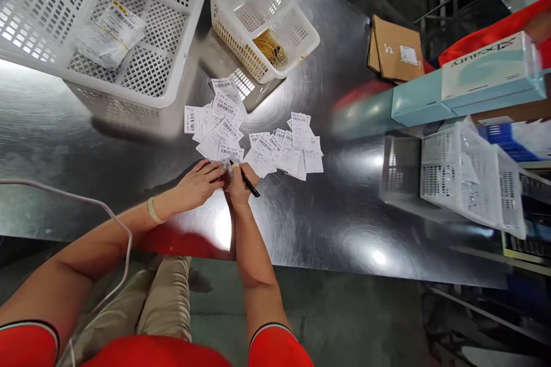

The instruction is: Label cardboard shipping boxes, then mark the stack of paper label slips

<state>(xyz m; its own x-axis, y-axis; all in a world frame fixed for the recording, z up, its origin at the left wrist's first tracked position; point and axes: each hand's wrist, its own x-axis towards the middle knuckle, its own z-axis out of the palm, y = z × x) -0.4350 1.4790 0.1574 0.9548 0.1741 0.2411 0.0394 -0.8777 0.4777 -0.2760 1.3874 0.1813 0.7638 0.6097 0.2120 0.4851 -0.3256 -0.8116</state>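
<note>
Together, my left hand pinned a barcode label near the surface's front edge, steadying it, while my right hand pinched a black pen for marking.

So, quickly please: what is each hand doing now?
Left hand: fingers curled on a barcode label, grip unclear.
Right hand: closed on a black pen.

The worktop is brushed metal, glossy with glare. The baskets are white perforated plastic. The labels are matt paper. The box at the far edge is plain cardboard.
</note>
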